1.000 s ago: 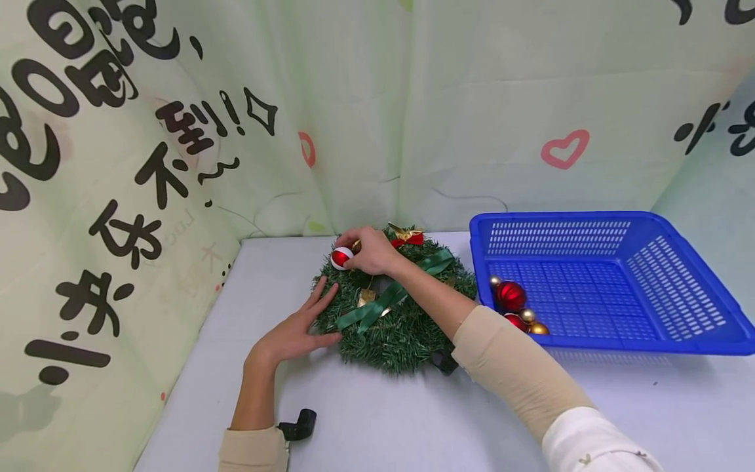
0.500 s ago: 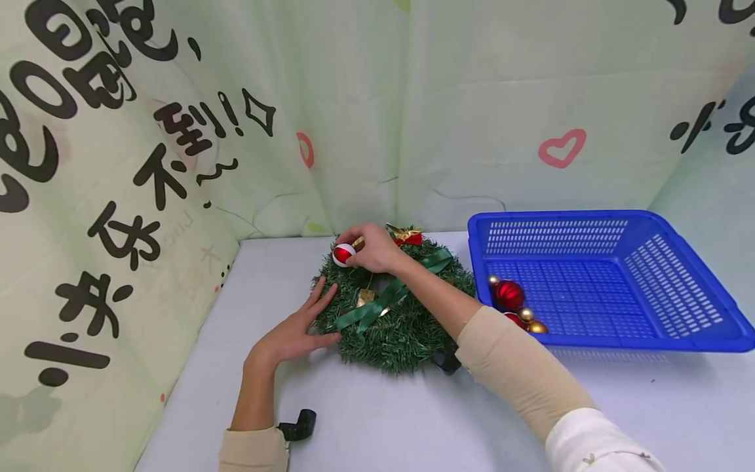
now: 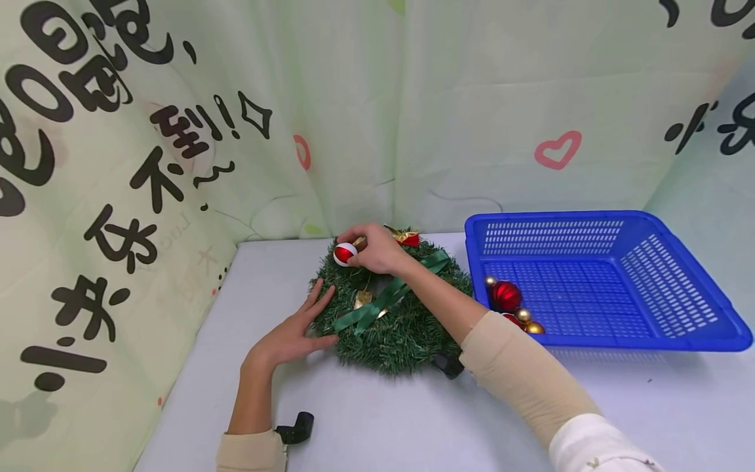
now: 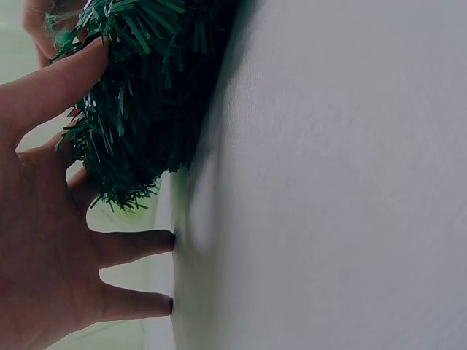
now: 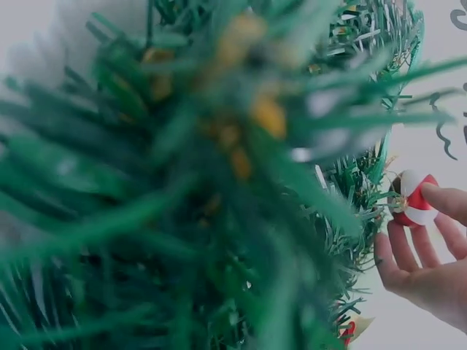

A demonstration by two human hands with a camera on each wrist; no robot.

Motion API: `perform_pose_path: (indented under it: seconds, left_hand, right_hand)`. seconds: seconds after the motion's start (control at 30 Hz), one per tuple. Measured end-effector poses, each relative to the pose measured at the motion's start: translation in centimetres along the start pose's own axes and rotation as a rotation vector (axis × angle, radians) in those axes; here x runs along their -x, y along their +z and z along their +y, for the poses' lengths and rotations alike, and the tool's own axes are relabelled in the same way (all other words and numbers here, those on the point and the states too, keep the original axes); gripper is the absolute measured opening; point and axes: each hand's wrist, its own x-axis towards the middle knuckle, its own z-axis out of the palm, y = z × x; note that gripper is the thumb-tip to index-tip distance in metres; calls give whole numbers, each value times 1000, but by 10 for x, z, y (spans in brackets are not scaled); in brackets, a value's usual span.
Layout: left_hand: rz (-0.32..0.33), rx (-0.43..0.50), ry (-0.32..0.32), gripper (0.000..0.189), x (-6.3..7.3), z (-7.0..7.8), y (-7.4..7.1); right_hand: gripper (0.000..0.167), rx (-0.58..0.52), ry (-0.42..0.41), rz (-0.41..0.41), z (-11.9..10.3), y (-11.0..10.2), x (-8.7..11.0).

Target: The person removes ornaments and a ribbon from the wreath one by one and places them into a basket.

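Note:
A green tinsel wreath lies on the table, with a green ribbon across its middle and a red and gold bow at its far side. My right hand pinches a red and white Christmas ball between thumb and fingers, at the wreath's far left part. Spread fingers of my left hand rest along the wreath's left edge. In the left wrist view, that hand's thumb touches the tinsel, while two fingertips reach down to the table. The right wrist view is mostly blurred tinsel.
A blue plastic basket stands to the right of the wreath. Inside its near left corner sit a red ball and several small gold ones. Printed cloth walls rise behind and on the left. My right forearm crosses over the wreath.
The red and white ball has shifted slightly to the right and away over the wreath, in my right hand. My left hand stays in place; the whole view drifts a little.

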Motion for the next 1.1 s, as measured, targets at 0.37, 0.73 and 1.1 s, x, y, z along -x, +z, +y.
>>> perform_pose_path:
  seconds: [0.37,0.73,1.1]
  left_hand:
    - [3,-1,-6,95,1,2,1]
    - [5,14,-7,94,2,4,2]
    - [7,4,-5,95,1,2,2]
  right_hand:
    - [43,-66,19,50,0,-11,15]
    - [42,-117,9,79,5,-25,36]
    - [45,-185,18,64,0,-36,50]
